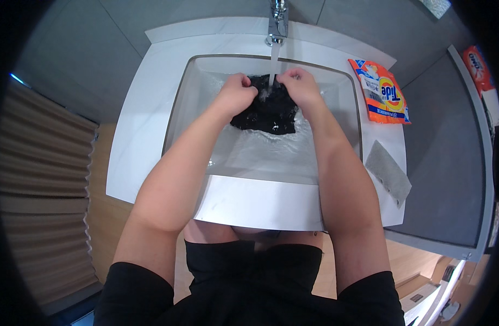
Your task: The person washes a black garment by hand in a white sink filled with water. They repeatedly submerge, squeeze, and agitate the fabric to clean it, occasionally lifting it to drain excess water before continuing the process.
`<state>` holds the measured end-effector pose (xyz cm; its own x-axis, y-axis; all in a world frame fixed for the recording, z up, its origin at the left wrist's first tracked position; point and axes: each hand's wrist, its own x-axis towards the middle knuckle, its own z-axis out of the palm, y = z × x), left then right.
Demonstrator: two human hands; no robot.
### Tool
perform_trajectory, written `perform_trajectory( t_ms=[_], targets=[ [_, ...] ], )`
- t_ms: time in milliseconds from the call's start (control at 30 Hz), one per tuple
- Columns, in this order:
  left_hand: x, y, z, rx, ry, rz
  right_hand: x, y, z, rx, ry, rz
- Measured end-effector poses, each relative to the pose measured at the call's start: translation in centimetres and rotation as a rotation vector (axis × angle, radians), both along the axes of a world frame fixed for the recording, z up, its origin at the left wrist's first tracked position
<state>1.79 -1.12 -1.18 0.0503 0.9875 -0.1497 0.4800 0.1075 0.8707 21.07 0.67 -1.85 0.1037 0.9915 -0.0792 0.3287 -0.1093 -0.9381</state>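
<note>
A wet black cloth [269, 108] is stretched between my hands in a white rectangular sink [249, 163]. Water streams from the chrome faucet [278, 22] onto the cloth's upper part. My left hand [236, 94] pinches the cloth at its upper left. At its upper right, my right hand [301, 87] grips another part between thumb and fingers. The cloth's lower edge lies in the rippling shallow water. What kind of cloth it is, I cannot tell.
An orange Tide detergent packet [381, 93] lies on the white countertop [131, 134] right of the sink. Nearer me is a grey cloth [388, 173]. A grey cabinet panel [445, 155] stands at the right, with a red Omo packet [477, 69] beyond it. Brown curtains [43, 183] hang at left.
</note>
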Motion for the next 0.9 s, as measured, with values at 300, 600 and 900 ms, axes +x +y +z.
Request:
perform_trajectory(
  t_ms=[300, 600, 900],
  targets=[
    [-0.8, 0.2, -1.5, 0.103, 0.429, -0.186, 0.6, 0.4, -0.7, 0.138, -0.498, 0.15],
    [-0.1, -0.5, -1.1, -0.037, 0.656, -0.497, 0.6, 0.4, -3.4, -0.111, -0.506, 0.565],
    [-0.5, -0.7, -1.0, -0.079, 0.631, -0.615, 0.6, -0.4, -1.5, -0.236, -0.493, 0.754]
  ],
)
